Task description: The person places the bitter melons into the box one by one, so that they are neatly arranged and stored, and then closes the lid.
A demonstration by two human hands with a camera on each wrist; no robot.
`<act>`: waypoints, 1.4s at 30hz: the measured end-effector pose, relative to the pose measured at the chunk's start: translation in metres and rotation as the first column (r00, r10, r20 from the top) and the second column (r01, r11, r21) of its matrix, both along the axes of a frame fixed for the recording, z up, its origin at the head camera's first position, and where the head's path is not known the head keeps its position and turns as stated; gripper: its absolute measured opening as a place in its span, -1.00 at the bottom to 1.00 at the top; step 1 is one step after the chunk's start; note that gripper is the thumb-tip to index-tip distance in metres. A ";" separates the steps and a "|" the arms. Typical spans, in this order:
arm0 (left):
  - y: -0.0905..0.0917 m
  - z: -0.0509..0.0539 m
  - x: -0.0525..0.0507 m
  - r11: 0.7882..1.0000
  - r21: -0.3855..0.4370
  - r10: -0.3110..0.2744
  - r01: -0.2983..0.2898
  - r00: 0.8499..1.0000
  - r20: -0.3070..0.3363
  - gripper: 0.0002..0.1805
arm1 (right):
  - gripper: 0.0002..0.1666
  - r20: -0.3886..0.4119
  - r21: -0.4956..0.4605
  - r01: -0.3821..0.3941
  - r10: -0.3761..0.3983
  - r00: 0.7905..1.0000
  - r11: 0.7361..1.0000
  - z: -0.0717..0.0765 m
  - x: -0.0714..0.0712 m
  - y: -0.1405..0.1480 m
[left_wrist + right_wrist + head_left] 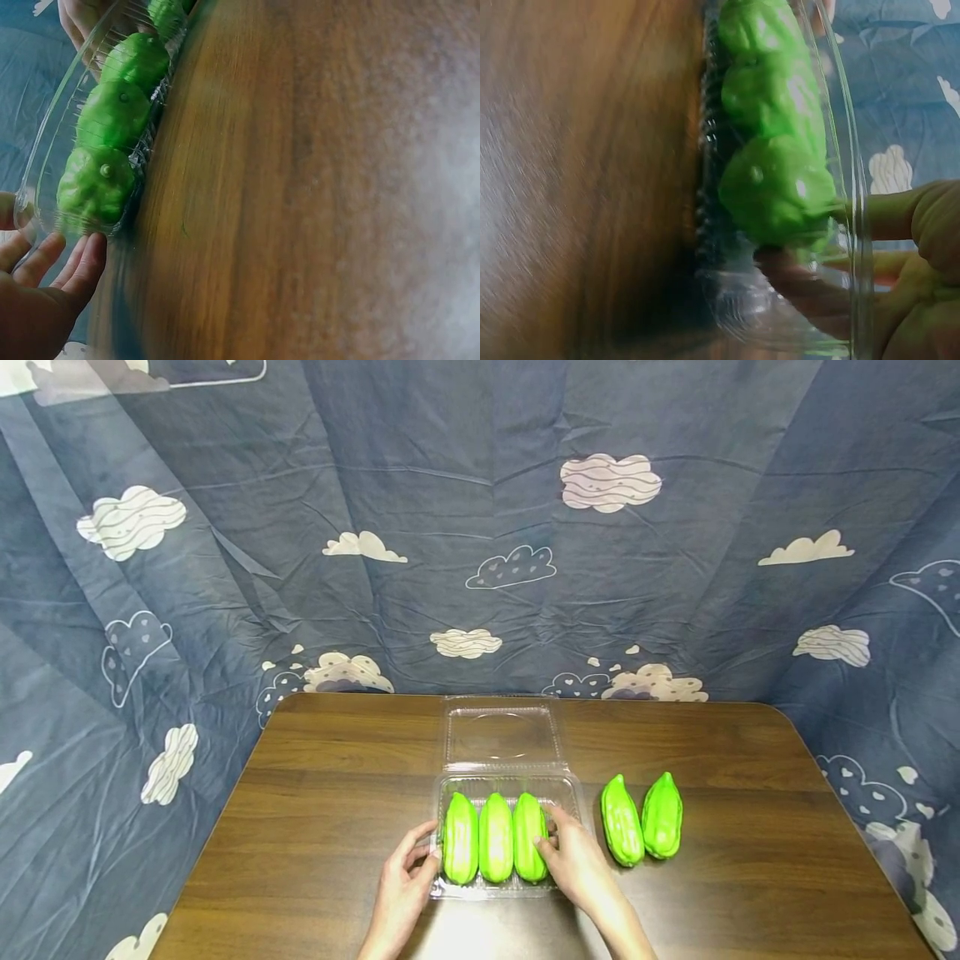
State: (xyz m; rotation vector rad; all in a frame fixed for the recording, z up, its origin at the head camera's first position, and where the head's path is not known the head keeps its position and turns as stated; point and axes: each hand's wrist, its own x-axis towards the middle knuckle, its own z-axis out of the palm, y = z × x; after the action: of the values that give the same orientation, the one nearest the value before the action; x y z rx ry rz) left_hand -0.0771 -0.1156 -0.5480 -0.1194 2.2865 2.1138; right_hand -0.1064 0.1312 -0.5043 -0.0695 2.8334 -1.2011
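A clear plastic clamshell box (566,789) lies with its lid folded back. Side by side in its tray are three bright green, gourd-like fruits: a left one (461,839), a middle one (496,839) and a right one (529,839). My left hand (403,881) holds the box's left edge, with the thumb at the rim and the fingers against the outer wall. Reaching over the right rim, my right hand (576,864) grips the right fruit between thumb and fingers. In the right wrist view, its fingertips (780,266) touch that fruit (776,191) inside the tray.
Two more green fruits, one (622,822) beside the other (662,817), lie on the wooden table (750,877) right of the box. The open lid (502,735) extends towards the table's back edge. A blue cloud-patterned cloth (450,510) hangs behind and at both sides.
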 end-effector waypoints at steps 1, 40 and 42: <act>0.000 0.000 0.000 1.000 -0.003 -0.001 0.001 1.000 0.002 -0.53 | -0.44 0.008 -0.014 -0.006 0.006 1.000 1.000 0.000 -0.001 0.002; 0.002 0.001 -0.001 1.000 -0.001 -0.009 0.009 0.999 0.040 -0.56 | -0.44 -0.073 -0.044 -0.020 0.016 0.997 0.999 -0.004 0.002 0.006; 0.002 0.001 -0.001 1.000 -0.005 -0.009 0.009 0.999 0.041 -0.56 | -0.44 -0.098 -0.037 -0.010 0.006 0.995 0.999 -0.004 0.002 0.006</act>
State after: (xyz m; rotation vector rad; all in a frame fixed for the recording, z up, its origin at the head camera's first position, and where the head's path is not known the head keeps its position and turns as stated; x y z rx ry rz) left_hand -0.0777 -0.1136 -0.5471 -0.1503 2.2654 2.0818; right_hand -0.1040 0.1372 -0.5079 -0.1453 2.8905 -1.2844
